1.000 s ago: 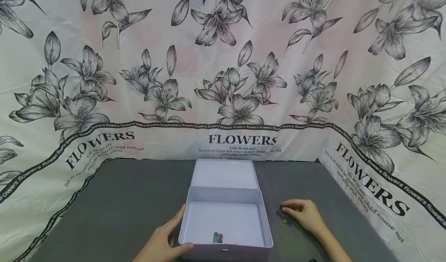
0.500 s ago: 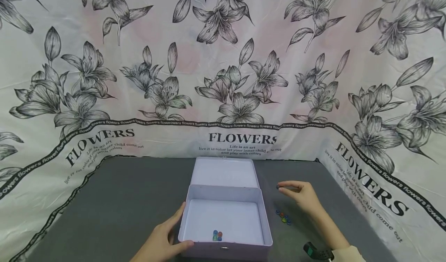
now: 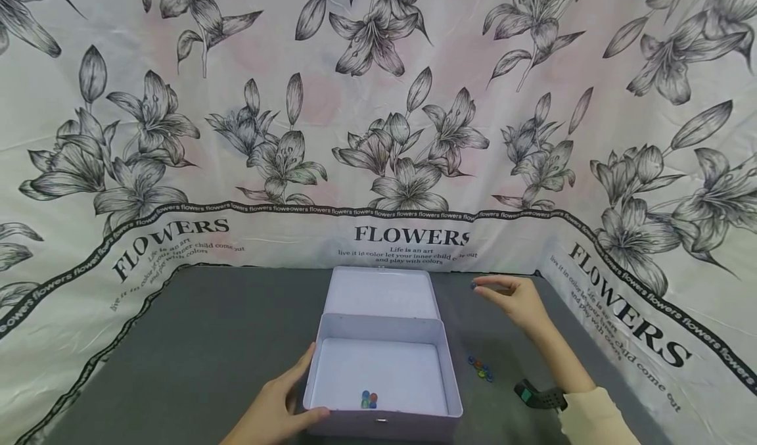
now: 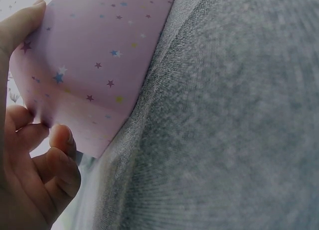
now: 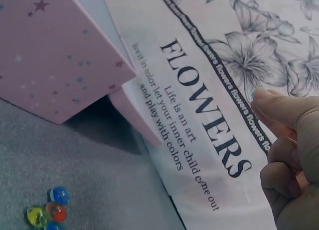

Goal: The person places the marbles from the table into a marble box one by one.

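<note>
A metal box (image 3: 384, 425) stands with its lid folded back; its outside is pink with small stars in the wrist views. My left hand (image 3: 269, 402) grips its near left corner, thumb at the front rim and fingers against the side wall. Several glass marbles (image 3: 365, 403), blue, red and green, lie inside near the front wall. Raised to the right of the lid, my right hand (image 3: 519, 302) pinches a small bluish marble (image 3: 474, 286) between thumb and fingertip. More marbles (image 5: 37, 216) in blue, orange-red and yellow sit on the table beside the box.
A black strap-like device (image 3: 535, 396) hangs at the right forearm, by the pale sleeve (image 3: 594, 419). A white flower-printed cloth (image 3: 408, 238) walls in the grey table (image 3: 236, 340) at the back and sides.
My right hand has picked a marble from the group on the table and carried it up and away toward the back. My left hand and the box have stayed put.
</note>
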{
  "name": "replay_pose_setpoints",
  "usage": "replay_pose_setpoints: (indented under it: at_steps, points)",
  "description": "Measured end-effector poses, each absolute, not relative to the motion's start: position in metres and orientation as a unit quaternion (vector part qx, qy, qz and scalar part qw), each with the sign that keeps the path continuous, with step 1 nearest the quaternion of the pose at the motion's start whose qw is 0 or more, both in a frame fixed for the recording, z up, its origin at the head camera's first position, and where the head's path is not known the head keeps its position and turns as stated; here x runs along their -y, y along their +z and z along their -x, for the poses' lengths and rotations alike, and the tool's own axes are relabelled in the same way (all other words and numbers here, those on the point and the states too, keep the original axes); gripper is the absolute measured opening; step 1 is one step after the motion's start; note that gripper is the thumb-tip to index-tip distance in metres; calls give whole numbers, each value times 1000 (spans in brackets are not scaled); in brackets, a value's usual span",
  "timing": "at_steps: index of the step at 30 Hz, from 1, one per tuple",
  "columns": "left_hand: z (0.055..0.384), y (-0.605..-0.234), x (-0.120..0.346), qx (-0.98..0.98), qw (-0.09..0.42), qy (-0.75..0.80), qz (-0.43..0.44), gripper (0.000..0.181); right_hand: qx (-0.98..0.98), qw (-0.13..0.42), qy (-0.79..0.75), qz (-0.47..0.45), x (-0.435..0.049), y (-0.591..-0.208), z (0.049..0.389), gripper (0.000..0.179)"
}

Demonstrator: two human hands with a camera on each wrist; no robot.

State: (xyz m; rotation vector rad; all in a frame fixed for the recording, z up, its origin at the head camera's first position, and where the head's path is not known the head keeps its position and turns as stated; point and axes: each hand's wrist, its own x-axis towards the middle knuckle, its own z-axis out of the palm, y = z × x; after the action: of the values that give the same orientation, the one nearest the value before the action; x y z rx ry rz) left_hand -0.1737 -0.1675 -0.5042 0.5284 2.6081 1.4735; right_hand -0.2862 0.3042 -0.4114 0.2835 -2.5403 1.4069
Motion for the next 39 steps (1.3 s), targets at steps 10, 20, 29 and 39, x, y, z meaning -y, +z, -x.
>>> replay_pose_setpoints:
  at_steps: [10,20,29,39]
  points:
    - [174,-506,169,-856,53,486,-169,103,859,96,489,-118,-273,-410,300,37]
    - [173,-506,169,-866,48,468,-167,103,845,72,506,-157,-228,-393,317,33]
    - [174,-509,169,-867,42,468,-166,103,833,56,510,-207,-188,-377,332,30]
    - [174,-506,168,-867,40,468,-168,103,812,37,539,-220,-149,-383,336,29]
